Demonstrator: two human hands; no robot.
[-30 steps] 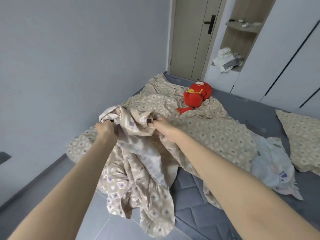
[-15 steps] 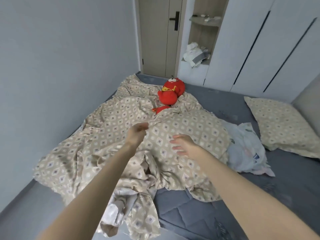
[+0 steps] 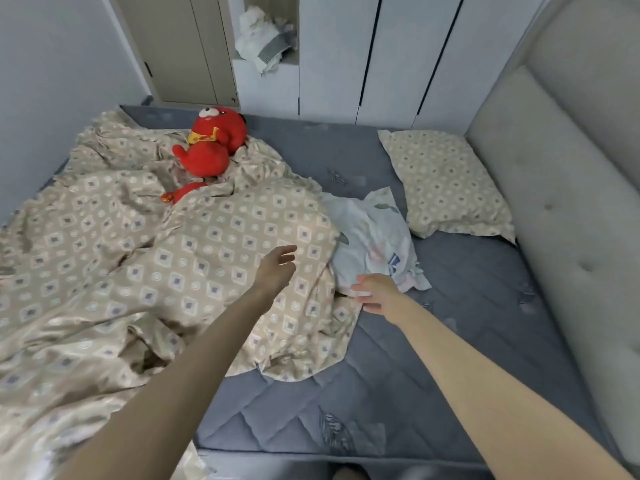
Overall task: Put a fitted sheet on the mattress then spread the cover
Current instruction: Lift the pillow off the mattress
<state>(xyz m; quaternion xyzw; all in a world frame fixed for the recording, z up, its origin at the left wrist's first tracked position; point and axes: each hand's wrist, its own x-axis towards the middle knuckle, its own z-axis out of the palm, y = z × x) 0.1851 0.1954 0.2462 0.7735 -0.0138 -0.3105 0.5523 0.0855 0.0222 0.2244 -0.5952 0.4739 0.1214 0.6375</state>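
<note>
A beige diamond-patterned cover (image 3: 145,271) lies crumpled over the left half of the grey quilted mattress (image 3: 433,348). Just right of it sits a bundled white floral cloth (image 3: 375,237). My left hand (image 3: 277,270) hovers over the cover with relaxed fingers and holds nothing. My right hand (image 3: 375,294) is stretched out with fingers spread, at the near edge of the white cloth where it meets the cover; I cannot tell if it touches either.
A red plush toy (image 3: 209,147) lies on the cover near the far side. A patterned pillow (image 3: 446,183) rests against the grey padded headboard (image 3: 571,209) on the right. White wardrobe doors (image 3: 398,53) and an open shelf with clothes (image 3: 265,39) stand behind the bed.
Both hands let go of the bunched cover, which dropped onto the mattress. My view and both hands then swung right, towards the white cloth.
</note>
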